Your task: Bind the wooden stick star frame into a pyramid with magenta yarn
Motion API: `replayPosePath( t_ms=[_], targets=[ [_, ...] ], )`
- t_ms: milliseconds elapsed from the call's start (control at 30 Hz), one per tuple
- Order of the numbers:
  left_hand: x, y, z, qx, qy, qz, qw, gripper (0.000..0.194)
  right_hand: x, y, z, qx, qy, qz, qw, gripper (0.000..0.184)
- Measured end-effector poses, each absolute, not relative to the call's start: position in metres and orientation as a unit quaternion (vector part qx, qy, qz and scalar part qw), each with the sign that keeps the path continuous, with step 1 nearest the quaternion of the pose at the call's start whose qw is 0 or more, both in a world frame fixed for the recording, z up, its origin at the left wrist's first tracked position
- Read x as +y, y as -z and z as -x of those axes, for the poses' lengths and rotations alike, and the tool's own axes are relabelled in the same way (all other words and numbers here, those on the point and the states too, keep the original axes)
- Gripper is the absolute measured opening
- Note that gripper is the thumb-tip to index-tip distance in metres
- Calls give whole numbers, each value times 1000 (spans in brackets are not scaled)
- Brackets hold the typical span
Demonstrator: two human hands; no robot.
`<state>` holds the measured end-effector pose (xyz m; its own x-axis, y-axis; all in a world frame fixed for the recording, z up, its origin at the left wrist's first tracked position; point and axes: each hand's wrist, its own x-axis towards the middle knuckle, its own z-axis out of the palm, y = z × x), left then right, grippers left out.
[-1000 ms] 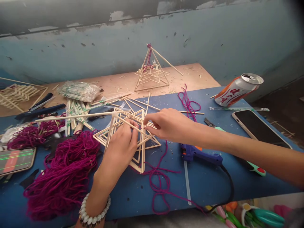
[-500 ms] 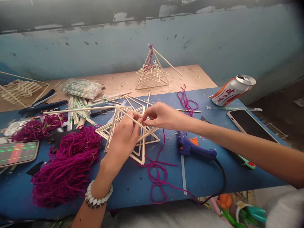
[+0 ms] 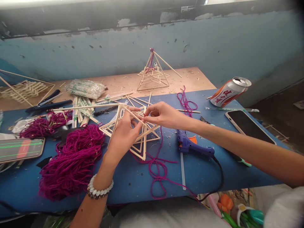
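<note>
A frame of thin wooden sticks (image 3: 143,142), built from triangles and star shapes, stands on the blue table in front of me. My left hand (image 3: 124,133) reaches in among its sticks and holds it, with thumb and index finger near the middle. Just right of those fingertips, my right hand (image 3: 161,114) pinches a bit of purple yarn, its fingertips close together inside the frame. From there a strand of purple yarn (image 3: 158,158) runs down and lies in loops on the table. The exact grip of my left fingers is partly hidden by the sticks.
A blue glue gun (image 3: 190,146) lies right of the frame, its cord trailing to the front edge. A purple yarn heap (image 3: 71,161) and a lit phone (image 3: 22,148) are left. A tilted can (image 3: 230,91) and dark phone (image 3: 249,126) are right. Another stick pyramid (image 3: 153,74) stands behind.
The view has shifted slightly. My left thumb and index finger have spread apart a little, and purple yarn now shows at my right fingertips. The frame stays in about the same place.
</note>
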<state>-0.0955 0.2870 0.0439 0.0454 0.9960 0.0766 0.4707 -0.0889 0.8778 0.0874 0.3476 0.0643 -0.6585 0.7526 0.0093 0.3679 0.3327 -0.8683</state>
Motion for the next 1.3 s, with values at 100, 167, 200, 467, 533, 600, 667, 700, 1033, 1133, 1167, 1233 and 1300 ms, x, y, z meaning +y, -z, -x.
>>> replayPosePath(
  t_ms=[100, 167, 200, 467, 533, 600, 667, 700, 1033, 1133, 1167, 1233, 1300],
  targets=[
    [287, -44, 95, 573, -364, -637, 365, 31, 348, -64, -88, -788, -457, 351, 216, 22],
    [287, -44, 95, 572, -360, -639, 367, 29, 347, -67, -90, -796, -443, 359, 200, 20],
    [287, -44, 95, 575, -360, -638, 364, 30, 345, -69, -92, -803, -427, 366, 195, 19],
    [290, -39, 97, 564, -337, -659, 366, 26, 330, -88, -106, -917, -187, 327, 130, 21],
    [291, -40, 97, 565, -325, -667, 361, 26, 333, -86, -106, -935, -146, 300, 124, 21],
    [291, -41, 96, 567, -322, -668, 358, 26, 338, -82, -105, -940, -130, 289, 122, 16],
    [290, -43, 96, 569, -321, -664, 363, 27, 342, -78, -104, -939, -128, 295, 126, 11],
    [290, -43, 96, 571, -319, -662, 365, 27, 344, -76, -104, -937, -128, 298, 132, 10],
    [292, -43, 95, 559, -327, -684, 336, 33, 339, -82, -102, -933, -141, 291, 158, 12],
    [292, -44, 95, 559, -323, -686, 334, 31, 338, -83, -105, -945, -108, 273, 145, 15],
    [292, -44, 95, 560, -323, -686, 336, 30, 338, -83, -106, -945, -99, 278, 142, 17],
    [291, -45, 94, 562, -328, -679, 341, 29, 337, -82, -106, -941, -94, 292, 146, 19],
    [290, -47, 94, 567, -339, -665, 348, 30, 337, -82, -106, -936, -100, 300, 156, 18]
  ],
)
